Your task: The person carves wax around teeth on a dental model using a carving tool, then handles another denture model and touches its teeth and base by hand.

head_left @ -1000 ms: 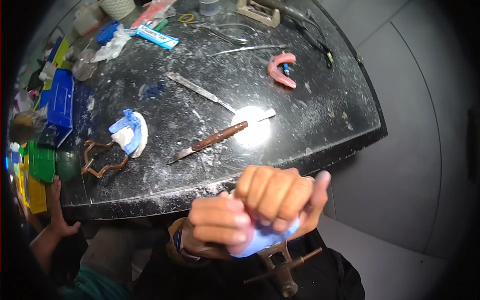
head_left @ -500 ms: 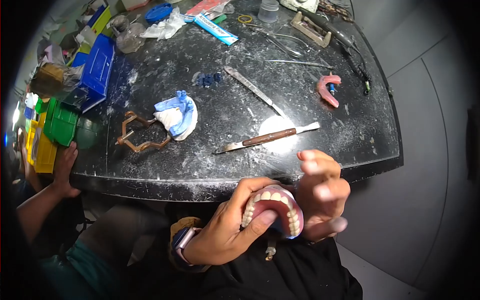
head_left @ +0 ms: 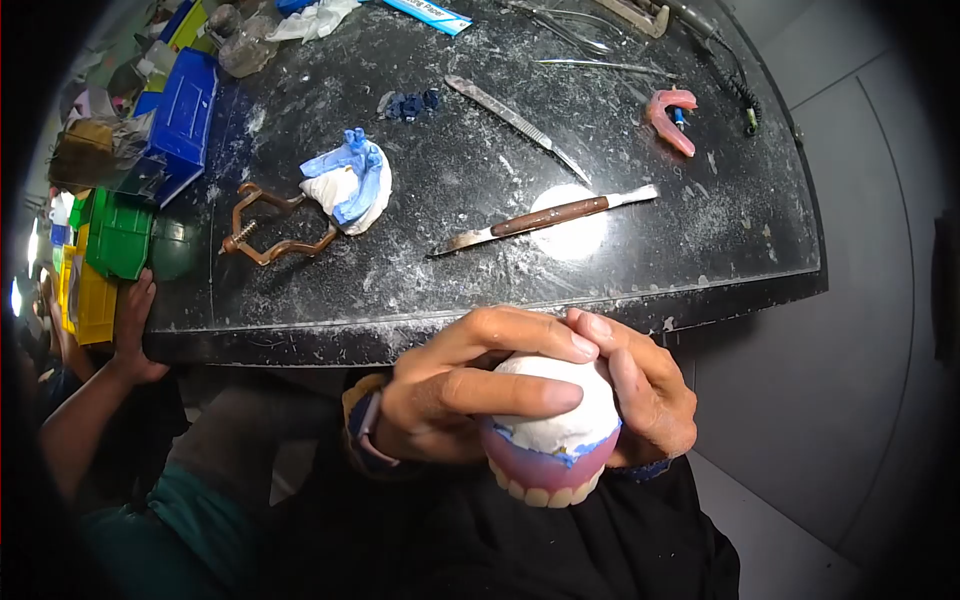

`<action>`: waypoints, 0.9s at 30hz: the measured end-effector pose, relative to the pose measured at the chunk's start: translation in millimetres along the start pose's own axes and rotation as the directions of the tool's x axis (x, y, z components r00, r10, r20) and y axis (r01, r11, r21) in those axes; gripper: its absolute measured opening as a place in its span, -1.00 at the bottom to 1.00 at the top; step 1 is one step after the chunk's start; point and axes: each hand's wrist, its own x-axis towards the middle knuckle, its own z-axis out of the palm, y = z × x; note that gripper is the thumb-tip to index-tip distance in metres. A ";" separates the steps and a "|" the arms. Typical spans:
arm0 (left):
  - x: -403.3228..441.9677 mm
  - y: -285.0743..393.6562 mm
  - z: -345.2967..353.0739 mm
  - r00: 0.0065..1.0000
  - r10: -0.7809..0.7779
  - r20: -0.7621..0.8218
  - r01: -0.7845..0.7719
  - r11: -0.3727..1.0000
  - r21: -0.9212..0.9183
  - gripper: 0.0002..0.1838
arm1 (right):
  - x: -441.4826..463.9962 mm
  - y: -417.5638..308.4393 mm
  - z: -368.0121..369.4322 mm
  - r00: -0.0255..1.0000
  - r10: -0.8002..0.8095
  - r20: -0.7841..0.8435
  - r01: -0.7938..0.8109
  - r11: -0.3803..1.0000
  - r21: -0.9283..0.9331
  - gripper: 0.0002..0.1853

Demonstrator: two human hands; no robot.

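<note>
A denture on a white plaster model (head_left: pixel 548 440) is held in front of the bench edge, its pink gum and row of teeth facing down toward my lap. Blue material shows along the seam between plaster and pink base. My left hand (head_left: pixel 470 385) grips it from the left, two fingers lying across the white plaster. On the right side my right hand (head_left: pixel 650 395) closes round it, fingertips meeting the left ones at the top. Beyond the hands lies a wax knife with a brown handle (head_left: pixel 550 217); farther back is a scalpel (head_left: pixel 515 122).
A blue-and-white plaster model (head_left: pixel 365 185) sits in a brass articulator (head_left: pixel 270 235) at left. A pink wax rim (head_left: pixel 668 120) lies at right. Blue (head_left: pixel 185 120) and green bins (head_left: pixel 120 235) line the left side, near another person's hand (head_left: pixel 135 320) on the bench edge.
The denture and model have been turned over, from teeth facing up to plaster facing up. My right hand, earlier apart with fingers raised, now holds the model too. The view has shifted slightly.
</note>
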 end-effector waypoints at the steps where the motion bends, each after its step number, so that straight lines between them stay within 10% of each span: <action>1: 1.5 1.1 -2.4 1.000 -0.017 0.013 0.017 0.999 -0.035 -0.42 | -1.6 2.1 0.6 1.000 -0.016 -0.012 0.016 0.999 0.032 -0.36; 11: 6.1 16.2 -3.0 0.990 -0.095 0.103 0.091 0.995 0.049 -0.35 | -14.4 19.1 7.2 0.984 -0.097 -0.150 0.136 0.949 0.284 -0.51; 18: 10.6 21.5 -5.0 0.987 -0.037 0.154 0.022 0.994 0.103 -0.46 | -4.9 17.9 -8.8 0.993 -0.107 0.039 0.075 0.869 0.489 -0.33; 27: 15.9 30.8 -1.6 0.979 0.003 0.203 -0.054 0.968 0.246 -0.63 | 6.9 -2.1 -18.7 0.986 -0.050 0.156 0.003 0.959 0.285 -0.35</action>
